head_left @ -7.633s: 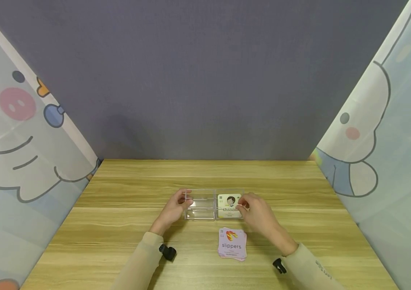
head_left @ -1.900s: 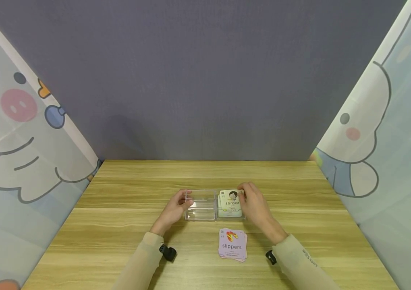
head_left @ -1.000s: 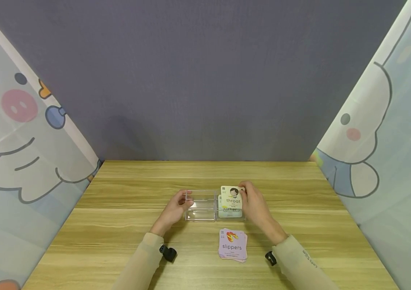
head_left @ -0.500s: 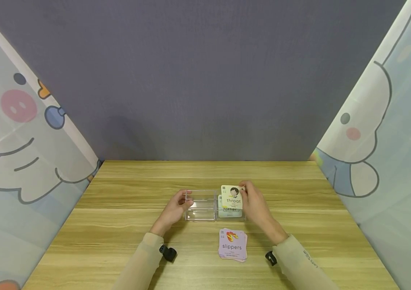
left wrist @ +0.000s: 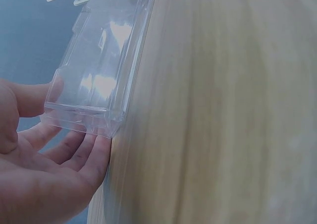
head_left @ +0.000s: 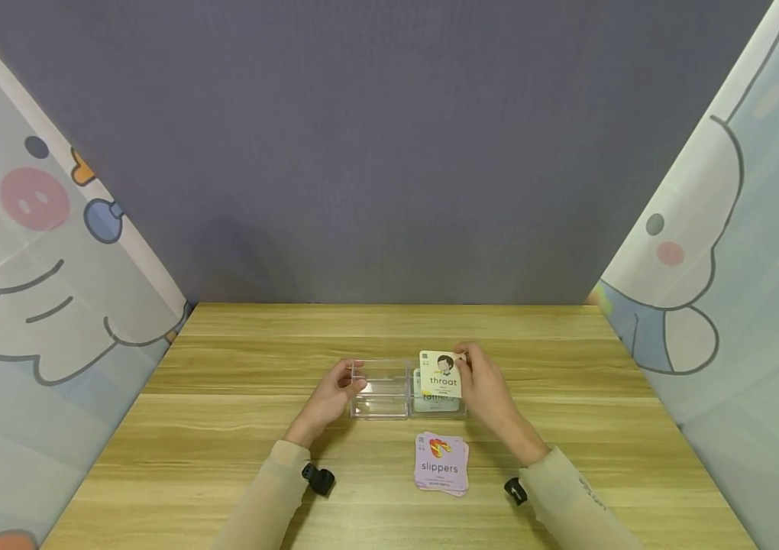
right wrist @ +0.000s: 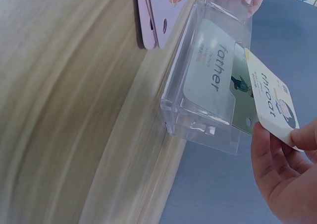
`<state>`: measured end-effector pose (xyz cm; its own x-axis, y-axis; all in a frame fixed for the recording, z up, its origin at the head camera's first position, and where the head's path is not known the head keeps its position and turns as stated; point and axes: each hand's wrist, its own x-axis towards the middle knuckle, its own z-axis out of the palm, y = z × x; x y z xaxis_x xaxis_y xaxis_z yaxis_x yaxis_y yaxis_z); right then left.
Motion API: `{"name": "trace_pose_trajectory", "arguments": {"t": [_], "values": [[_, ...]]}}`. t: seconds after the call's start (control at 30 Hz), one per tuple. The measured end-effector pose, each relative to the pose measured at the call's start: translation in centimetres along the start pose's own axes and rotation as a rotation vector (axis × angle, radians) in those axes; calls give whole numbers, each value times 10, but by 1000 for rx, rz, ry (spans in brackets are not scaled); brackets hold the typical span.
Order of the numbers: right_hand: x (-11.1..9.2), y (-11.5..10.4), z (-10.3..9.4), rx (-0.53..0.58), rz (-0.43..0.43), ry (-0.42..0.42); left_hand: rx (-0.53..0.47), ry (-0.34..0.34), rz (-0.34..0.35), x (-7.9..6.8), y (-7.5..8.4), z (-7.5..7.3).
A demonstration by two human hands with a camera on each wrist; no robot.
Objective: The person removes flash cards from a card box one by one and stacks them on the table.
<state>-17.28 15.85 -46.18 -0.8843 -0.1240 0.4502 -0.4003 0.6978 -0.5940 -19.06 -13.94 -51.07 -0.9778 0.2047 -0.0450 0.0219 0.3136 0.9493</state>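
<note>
Farthest from the back edge of the desk [head_left: 190, 428] lie the slippers cards [head_left: 441, 464]. Beyond, the left hand [head_left: 326, 401] grips the clear box [head_left: 408, 405] by its left end, the father card [head_left: 436, 406] inside; over it the right hand [head_left: 491, 396] pinches the throat card [head_left: 441, 382], likely light, stiff, slick, best held edgewise.

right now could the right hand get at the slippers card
Probably yes, though the right hand pinches the throat card and would likely have to let go first. Nothing covers the slippers card, which lies face up on the near side of the clear holder.
</note>
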Motion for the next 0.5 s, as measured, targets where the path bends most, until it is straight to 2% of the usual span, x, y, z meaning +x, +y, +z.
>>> {"name": "trace_pose_trajectory", "arguments": {"t": [0.3,0.5], "values": [[-4,-2,-4,59,2,-4,-11,-14,-22,-1,2,0],[-7,-1,-7,60,-11,-9,0,-17,-9,0,1,-1]]}}
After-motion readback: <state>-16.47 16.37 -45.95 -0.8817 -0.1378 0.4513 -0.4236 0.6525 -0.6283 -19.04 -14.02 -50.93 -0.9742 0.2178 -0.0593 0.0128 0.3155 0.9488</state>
